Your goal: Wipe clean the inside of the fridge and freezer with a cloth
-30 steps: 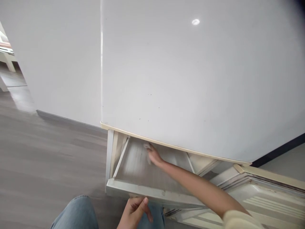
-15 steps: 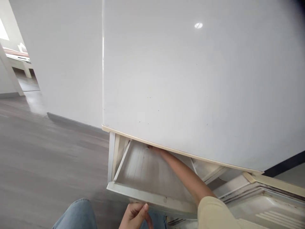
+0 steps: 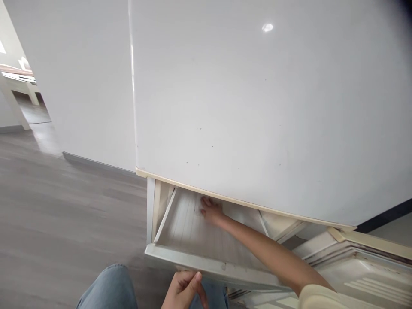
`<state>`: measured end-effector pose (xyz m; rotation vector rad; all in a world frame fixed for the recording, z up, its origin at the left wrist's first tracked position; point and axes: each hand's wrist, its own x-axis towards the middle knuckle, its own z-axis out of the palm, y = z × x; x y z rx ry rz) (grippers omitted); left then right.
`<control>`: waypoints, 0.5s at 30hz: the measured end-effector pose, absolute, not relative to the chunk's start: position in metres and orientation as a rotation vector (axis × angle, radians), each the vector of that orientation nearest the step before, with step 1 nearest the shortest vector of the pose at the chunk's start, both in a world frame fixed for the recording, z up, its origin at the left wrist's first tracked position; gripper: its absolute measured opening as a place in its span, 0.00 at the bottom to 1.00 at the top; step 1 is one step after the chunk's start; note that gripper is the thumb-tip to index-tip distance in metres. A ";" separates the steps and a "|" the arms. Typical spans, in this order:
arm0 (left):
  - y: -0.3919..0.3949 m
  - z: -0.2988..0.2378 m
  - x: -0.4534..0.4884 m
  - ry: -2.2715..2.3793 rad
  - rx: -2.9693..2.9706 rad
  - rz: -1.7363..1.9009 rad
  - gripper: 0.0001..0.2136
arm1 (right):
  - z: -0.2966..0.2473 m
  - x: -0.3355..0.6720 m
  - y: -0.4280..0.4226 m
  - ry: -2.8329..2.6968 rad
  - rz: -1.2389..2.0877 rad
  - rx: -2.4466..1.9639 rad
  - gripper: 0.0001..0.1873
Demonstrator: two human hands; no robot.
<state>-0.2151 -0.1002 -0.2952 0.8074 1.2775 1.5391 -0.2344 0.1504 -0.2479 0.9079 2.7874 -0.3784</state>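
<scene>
One stiff, light fridge drawer (image 3: pixel 185 229): I'm pressing the right grip (image 3: pixel 210 210) flat, uncurled, inside; the left grip (image 3: pixel 185 289) is curling under its six-o'clock lip, probably the best handhold, closure unclear.

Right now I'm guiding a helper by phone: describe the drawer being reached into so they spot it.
Start at the big white fridge door above the grey floor. Under it a pale drawer is pulled out, right hand on its ribbed bottom, left hand at its front rim. The swung-open door beside it has moulded shelves instead.

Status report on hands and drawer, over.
Left hand at front rim of drawer. Right hand down on drawer floor, far back. Drawer open. White door overhangs it.
</scene>
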 end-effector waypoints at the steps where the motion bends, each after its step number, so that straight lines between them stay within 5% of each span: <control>1: -0.100 -0.295 -0.216 1.272 0.824 1.540 0.33 | -0.248 -0.246 0.138 2.788 -0.411 0.794 0.31; 11: -0.099 -0.299 -0.215 1.235 0.829 1.576 0.32 | -0.250 -0.227 0.075 2.810 -0.519 -0.336 0.30; 15: -0.099 -0.303 -0.216 1.252 0.844 1.553 0.32 | -0.247 -0.211 0.125 2.859 -0.670 0.063 0.33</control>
